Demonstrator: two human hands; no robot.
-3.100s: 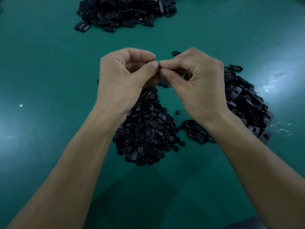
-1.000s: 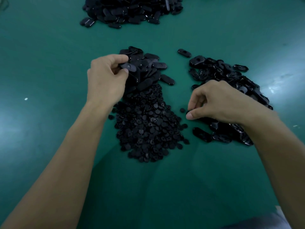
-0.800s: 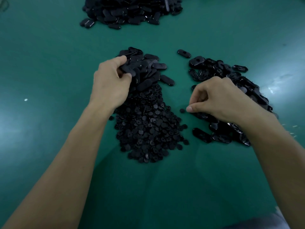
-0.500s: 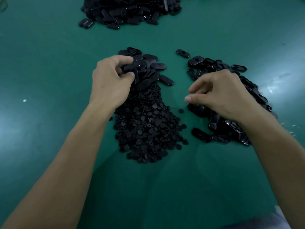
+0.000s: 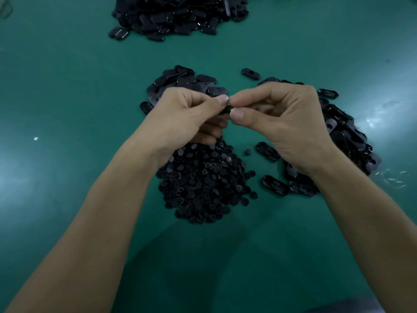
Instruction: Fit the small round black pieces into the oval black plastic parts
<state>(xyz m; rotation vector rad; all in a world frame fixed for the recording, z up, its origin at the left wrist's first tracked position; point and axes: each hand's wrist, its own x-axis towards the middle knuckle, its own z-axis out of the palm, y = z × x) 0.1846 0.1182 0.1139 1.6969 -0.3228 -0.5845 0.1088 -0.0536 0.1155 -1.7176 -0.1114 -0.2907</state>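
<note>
Two bare hands pinching one black part together above a green table [image 5: 67,91].

At left, left hand [image 5: 180,116], fingers curled, thumb and forefinger clamped on a black part [image 5: 227,109], too hidden to tell oval from round; just beyond its knuckles, heap of oval black plastic parts [image 5: 187,81]; far beyond, a larger heap [image 5: 180,14]; below the hands and nearer, heap of small round black pieces [image 5: 203,184]; at right, right hand [image 5: 286,125], thumb and forefinger tips clamped on the same part; beneath its wrist, a further spread of oval parts [image 5: 345,129].
</note>
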